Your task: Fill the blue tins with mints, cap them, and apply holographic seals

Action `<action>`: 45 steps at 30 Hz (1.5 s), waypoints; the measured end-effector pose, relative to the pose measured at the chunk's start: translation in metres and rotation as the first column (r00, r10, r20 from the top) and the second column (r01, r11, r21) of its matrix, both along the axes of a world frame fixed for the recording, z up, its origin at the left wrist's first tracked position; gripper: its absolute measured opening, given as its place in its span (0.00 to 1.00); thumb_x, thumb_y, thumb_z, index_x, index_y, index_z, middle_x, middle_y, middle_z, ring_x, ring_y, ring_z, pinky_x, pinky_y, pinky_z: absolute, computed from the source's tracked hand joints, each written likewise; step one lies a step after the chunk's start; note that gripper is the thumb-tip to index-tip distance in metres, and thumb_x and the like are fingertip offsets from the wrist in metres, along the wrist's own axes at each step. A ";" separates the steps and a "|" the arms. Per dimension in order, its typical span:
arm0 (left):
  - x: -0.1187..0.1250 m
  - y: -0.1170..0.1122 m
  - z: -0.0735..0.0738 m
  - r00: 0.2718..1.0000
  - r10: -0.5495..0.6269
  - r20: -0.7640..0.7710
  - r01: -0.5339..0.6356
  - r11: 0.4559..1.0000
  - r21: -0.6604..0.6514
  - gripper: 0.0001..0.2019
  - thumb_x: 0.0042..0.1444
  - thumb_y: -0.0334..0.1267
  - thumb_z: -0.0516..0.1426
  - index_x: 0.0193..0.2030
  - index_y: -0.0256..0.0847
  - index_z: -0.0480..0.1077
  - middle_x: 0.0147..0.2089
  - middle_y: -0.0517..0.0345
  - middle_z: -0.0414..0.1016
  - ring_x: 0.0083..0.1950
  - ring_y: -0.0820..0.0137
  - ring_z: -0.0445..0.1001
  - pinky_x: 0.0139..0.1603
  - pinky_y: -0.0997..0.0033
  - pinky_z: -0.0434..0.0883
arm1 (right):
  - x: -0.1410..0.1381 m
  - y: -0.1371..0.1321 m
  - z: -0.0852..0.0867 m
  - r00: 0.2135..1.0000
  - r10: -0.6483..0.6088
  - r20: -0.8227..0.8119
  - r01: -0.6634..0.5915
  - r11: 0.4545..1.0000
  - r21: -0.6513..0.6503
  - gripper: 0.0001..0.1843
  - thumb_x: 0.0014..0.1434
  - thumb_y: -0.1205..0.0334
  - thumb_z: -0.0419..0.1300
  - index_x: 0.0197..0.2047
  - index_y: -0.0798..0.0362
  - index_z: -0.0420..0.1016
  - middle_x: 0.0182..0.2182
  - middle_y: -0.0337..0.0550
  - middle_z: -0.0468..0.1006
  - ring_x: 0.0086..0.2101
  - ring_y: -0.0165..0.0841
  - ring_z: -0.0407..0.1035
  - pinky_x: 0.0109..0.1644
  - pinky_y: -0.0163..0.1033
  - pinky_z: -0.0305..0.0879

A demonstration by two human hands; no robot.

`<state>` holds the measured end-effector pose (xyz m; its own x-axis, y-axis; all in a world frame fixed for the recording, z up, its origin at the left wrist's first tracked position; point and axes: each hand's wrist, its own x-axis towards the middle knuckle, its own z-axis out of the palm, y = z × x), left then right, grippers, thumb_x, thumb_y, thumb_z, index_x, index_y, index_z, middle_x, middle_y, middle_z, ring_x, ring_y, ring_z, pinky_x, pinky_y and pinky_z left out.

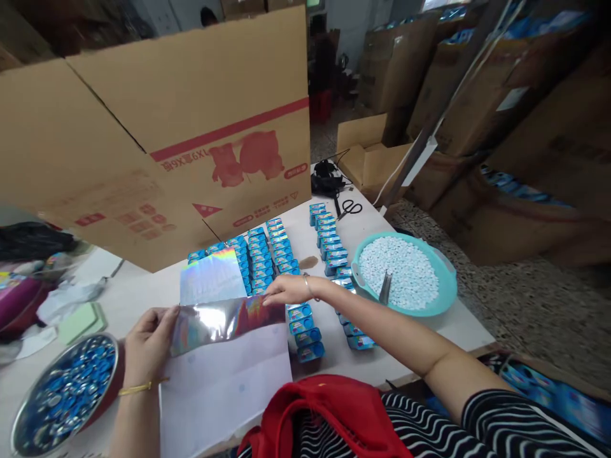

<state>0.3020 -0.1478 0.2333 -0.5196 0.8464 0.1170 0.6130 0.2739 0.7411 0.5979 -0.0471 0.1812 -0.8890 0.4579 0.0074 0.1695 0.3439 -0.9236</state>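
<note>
A shiny holographic sheet stretches between my two hands. My left hand pinches its left end between thumb and fingers. At the upper right corner, my right hand grips the same sheet. Beneath it, nearest my body, lies a large white sheet with faint bluish marks. Another rainbow-tinted silvery sheet rests just beyond, partly over rows of small blue boxes. More of these boxes extend beside and under my right wrist. Whether the held sheet is joined to the white one I cannot tell.
A metal bowl of blue-and-silver pieces stands at left. A turquoise basin holds white pellets and a metal scoop-like tool. Black scissors lie farther back. A tall cardboard box blocks the far side; a slanted pole rises at right.
</note>
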 end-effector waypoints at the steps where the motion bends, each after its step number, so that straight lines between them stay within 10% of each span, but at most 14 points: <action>1: -0.009 0.008 -0.016 0.999 0.012 0.053 -0.007 0.996 -0.089 0.22 0.42 0.58 0.59 0.27 0.39 0.69 0.23 0.60 0.69 0.25 0.69 0.66 0.25 0.72 0.64 | 0.004 0.008 -0.012 1.000 0.000 0.021 0.001 0.999 -0.044 0.16 0.60 0.60 0.57 0.21 0.56 0.71 0.18 0.32 0.66 0.23 0.25 0.59 0.29 0.30 0.53; 6: 0.004 0.047 -0.094 0.946 -0.111 -0.305 0.006 0.945 -0.326 0.20 0.47 0.50 0.57 0.41 0.37 0.71 0.42 0.44 0.76 0.49 0.54 0.72 0.50 0.55 0.67 | -0.013 0.032 -0.075 0.954 -0.258 0.154 0.282 0.947 -0.156 0.14 0.54 0.65 0.62 0.18 0.55 0.68 0.16 0.31 0.65 0.22 0.26 0.59 0.28 0.31 0.52; 9: 0.043 0.068 -0.126 0.804 -0.403 -0.437 0.283 0.906 -0.315 0.25 0.54 0.47 0.55 0.56 0.38 0.65 0.58 0.39 0.69 0.64 0.53 0.60 0.64 0.45 0.51 | -0.034 0.040 -0.104 0.871 -0.453 0.189 0.483 0.861 -0.159 0.10 0.51 0.66 0.64 0.22 0.55 0.68 0.17 0.30 0.62 0.23 0.26 0.57 0.29 0.32 0.50; 17: 0.047 0.132 -0.161 0.670 -0.730 -0.134 0.515 0.587 -0.624 0.14 0.62 0.42 0.45 0.36 0.42 0.70 0.33 0.52 0.75 0.38 0.64 0.72 0.46 0.64 0.65 | -0.059 0.071 -0.152 0.781 -0.609 0.138 0.597 0.663 -0.451 0.12 0.55 0.61 0.59 0.23 0.54 0.63 0.18 0.29 0.59 0.22 0.25 0.55 0.29 0.31 0.52; 23: 0.049 0.157 -0.184 0.598 -0.703 -0.385 0.521 0.706 -0.479 0.16 0.61 0.39 0.49 0.52 0.39 0.70 0.46 0.45 0.73 0.49 0.59 0.69 0.49 0.61 0.65 | -0.081 0.084 -0.170 0.773 -0.595 0.220 0.610 0.601 -0.516 0.13 0.60 0.60 0.54 0.24 0.52 0.60 0.15 0.29 0.58 0.18 0.27 0.59 0.24 0.32 0.53; 34: 0.062 0.160 -0.209 0.558 -0.659 -0.504 0.630 0.732 -0.258 0.09 0.61 0.34 0.50 0.40 0.41 0.72 0.47 0.46 0.74 0.43 0.62 0.71 0.41 0.63 0.67 | -0.086 0.097 -0.178 0.803 -0.557 0.215 0.541 0.528 -0.654 0.12 0.62 0.68 0.50 0.26 0.52 0.62 0.13 0.28 0.62 0.15 0.25 0.61 0.22 0.30 0.57; 40: 0.068 0.123 -0.186 0.684 -0.707 -0.182 0.712 0.701 -0.045 0.04 0.60 0.36 0.53 0.36 0.40 0.67 0.44 0.48 0.71 0.48 0.64 0.70 0.48 0.62 0.70 | -0.085 0.097 -0.189 0.780 -0.583 0.227 0.565 0.500 -0.656 0.11 0.60 0.65 0.52 0.26 0.51 0.63 0.11 0.28 0.63 0.15 0.26 0.63 0.22 0.30 0.58; 45: 0.057 0.120 -0.174 0.902 -0.383 0.198 0.360 0.922 0.144 0.11 0.61 0.40 0.53 0.49 0.42 0.64 0.46 0.51 0.69 0.41 0.69 0.71 0.34 0.71 0.71 | -0.084 0.094 -0.185 0.766 -0.607 0.212 0.580 0.509 -0.636 0.07 0.58 0.66 0.53 0.27 0.51 0.64 0.14 0.28 0.65 0.14 0.26 0.62 0.20 0.30 0.56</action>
